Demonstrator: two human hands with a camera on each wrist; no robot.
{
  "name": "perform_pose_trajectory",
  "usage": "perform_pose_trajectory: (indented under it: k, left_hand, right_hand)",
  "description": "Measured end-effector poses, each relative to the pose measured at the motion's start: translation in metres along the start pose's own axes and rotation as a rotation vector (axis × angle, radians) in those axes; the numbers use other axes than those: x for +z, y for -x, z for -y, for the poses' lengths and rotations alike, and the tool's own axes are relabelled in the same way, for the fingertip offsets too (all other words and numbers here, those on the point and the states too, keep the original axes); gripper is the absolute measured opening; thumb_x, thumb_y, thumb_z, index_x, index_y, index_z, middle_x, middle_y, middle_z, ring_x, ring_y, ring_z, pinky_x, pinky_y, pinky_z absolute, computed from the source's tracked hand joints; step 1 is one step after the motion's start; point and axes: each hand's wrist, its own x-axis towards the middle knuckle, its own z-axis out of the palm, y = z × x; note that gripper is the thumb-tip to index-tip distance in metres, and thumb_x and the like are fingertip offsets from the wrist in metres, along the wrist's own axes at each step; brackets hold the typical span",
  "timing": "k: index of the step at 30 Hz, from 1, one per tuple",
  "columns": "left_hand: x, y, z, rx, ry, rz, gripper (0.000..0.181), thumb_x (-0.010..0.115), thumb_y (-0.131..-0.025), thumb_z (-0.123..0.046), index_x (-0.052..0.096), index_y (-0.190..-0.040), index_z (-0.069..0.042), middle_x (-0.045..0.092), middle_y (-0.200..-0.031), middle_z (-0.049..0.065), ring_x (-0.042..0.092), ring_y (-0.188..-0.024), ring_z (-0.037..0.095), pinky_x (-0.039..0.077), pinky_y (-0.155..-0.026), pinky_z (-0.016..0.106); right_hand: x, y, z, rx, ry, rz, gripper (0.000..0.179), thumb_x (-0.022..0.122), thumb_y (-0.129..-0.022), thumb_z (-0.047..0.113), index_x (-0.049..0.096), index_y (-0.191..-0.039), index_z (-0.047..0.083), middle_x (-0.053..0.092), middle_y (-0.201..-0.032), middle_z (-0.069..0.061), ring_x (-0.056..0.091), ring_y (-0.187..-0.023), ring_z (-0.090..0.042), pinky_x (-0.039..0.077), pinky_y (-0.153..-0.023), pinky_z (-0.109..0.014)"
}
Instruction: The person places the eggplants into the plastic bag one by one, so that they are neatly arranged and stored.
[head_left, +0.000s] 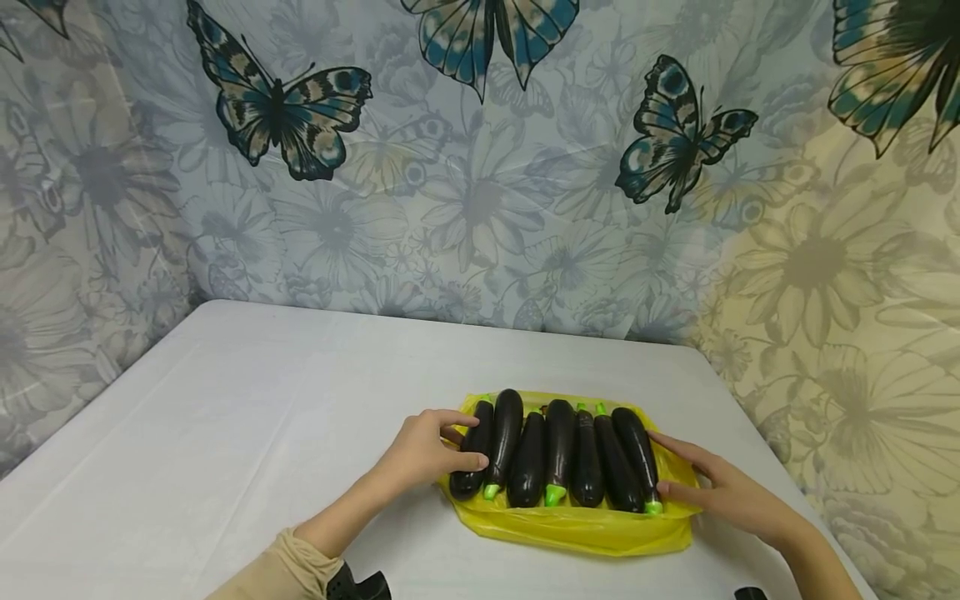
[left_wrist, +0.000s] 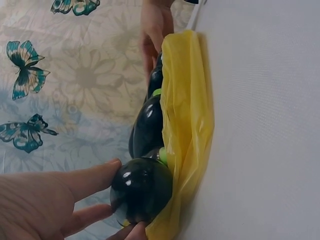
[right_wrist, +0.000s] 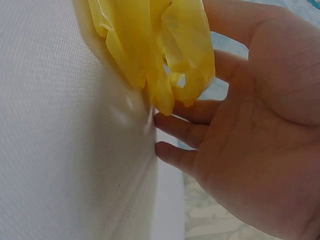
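Several glossy dark eggplants (head_left: 561, 446) with green stems lie side by side in a row on a yellow plastic bag (head_left: 577, 535). At the row's left end, my left hand (head_left: 417, 452) grips the outermost eggplant (left_wrist: 142, 187) with thumb on the near side and fingers on the far side. My right hand (head_left: 731, 493) is at the opposite end, its fingers extended along the bag and the rightmost eggplant (head_left: 636, 446). In the right wrist view, the crumpled bag edge hangs between the thumb and the spread fingers (right_wrist: 180, 129), whose lower tips rest at the tabletop.
A white-covered table (head_left: 247, 400) extends widely to the left of the bag. Behind it hangs a wall covering (head_left: 480, 200) printed with flowers and butterflies. Dark objects (head_left: 360, 583) show at the bottom edge by the left sleeve (head_left: 288, 571).
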Motion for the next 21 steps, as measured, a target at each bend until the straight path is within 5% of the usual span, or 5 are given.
perform_pose_trajectory:
  k: [15, 21]
  left_hand:
    - [-0.004, 0.001, -0.005, -0.058, 0.007, 0.021, 0.062, 0.087, -0.074, -0.036, 0.066, -0.123, -0.004, 0.068, -0.1, 0.006, 0.065, -0.089, 0.021, 0.056, -0.07, 0.036]
    - [-0.014, 0.003, -0.007, -0.036, 0.048, -0.005, 0.062, 0.084, -0.078, -0.041, 0.065, -0.123, -0.003, 0.068, -0.108, 0.007, 0.067, -0.093, 0.019, 0.056, -0.077, 0.036]
  right_hand:
    - [-0.001, 0.003, -0.002, -0.049, 0.016, -0.04, 0.067, 0.066, -0.095, 0.033, 0.039, -0.152, 0.012, 0.031, -0.152, -0.026, 0.023, -0.136, -0.053, 0.025, -0.1, -0.072]
    - [-0.006, 0.0, -0.003, -0.09, 0.052, -0.045, 0.063, 0.063, -0.098, 0.032, 0.039, -0.151, 0.006, 0.036, -0.15, -0.024, 0.028, -0.135, -0.052, 0.032, -0.101, -0.066]
